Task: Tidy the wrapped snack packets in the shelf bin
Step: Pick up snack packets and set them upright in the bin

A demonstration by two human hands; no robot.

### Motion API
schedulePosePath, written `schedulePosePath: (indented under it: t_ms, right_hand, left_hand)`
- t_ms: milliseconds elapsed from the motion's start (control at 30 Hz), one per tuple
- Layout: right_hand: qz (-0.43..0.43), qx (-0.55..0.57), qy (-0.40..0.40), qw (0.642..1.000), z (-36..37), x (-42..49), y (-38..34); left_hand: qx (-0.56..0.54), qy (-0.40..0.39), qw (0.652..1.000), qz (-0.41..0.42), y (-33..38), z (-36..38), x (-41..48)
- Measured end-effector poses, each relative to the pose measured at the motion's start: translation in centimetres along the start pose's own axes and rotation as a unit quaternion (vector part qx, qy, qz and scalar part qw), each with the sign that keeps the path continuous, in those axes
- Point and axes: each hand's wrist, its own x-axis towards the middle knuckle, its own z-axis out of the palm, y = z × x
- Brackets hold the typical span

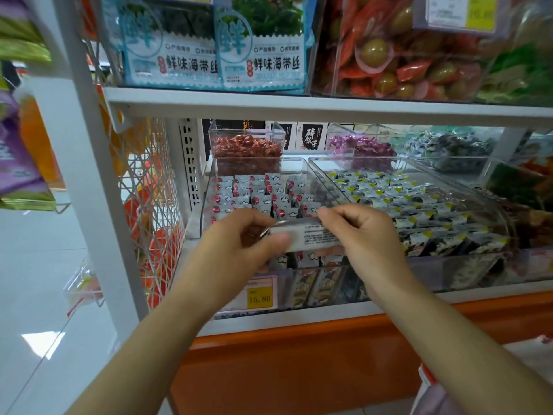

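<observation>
Head view: left hand (239, 238), right hand (360, 232) fingers pinch one packet (314, 235) (print blurred); bin (207, 202) rows beneath partly hidden.

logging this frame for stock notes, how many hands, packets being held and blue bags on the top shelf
hands: 2, left hand and right hand
packet, held by both: 1
blue bags: 2
total: 5

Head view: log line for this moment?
left hand: grips packet | right hand: grips same packet | packet: over bin
</observation>
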Motion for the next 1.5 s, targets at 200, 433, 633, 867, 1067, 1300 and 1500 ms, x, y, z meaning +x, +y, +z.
schedulePosePath:
  t_ms: [200, 433, 633, 867, 1067, 1300, 1500]
  right_hand:
    - [0.033, 0.064, -0.136, 0.988, -0.5, 0.3, 0.4]
    - [0.006, 0.072, 0.073, 0.995, -0.6, 2.3, 0.0]
    - [0.003, 0.071, 0.131, 0.989, 0.6, 3.6, 0.5]
    - [0.006, 0.070, 0.096, 0.993, 2.1, 3.7, 1.0]
    - [-0.027, -0.020, 0.095, 0.995, 2.5, 4.2, 1.2]
    - [-0.153, -0.208, 0.063, 0.964, 3.3, 5.8, 2.3]
    - [-0.168, -0.368, -0.074, 0.912, 5.3, 9.1, 2.5]
  left_hand:
    - [-0.011, 0.059, 0.998, 0.010, -0.1, 0.0, 0.6]
    - [0.142, 0.128, 0.980, 0.060, -0.3, 0.1, 2.8]
    - [0.389, -0.085, 0.917, -0.005, -1.7, 1.3, 7.3]
    - [0.487, -0.179, 0.855, -0.015, -4.0, 1.6, 8.4]
    - [0.450, -0.158, 0.879, 0.010, -3.1, 1.4, 6.8]
    - [0.406, -0.106, 0.907, 0.034, -2.7, 1.3, 3.9]
    - [0.403, -0.109, 0.907, 0.048, -3.3, 1.2, 3.5]
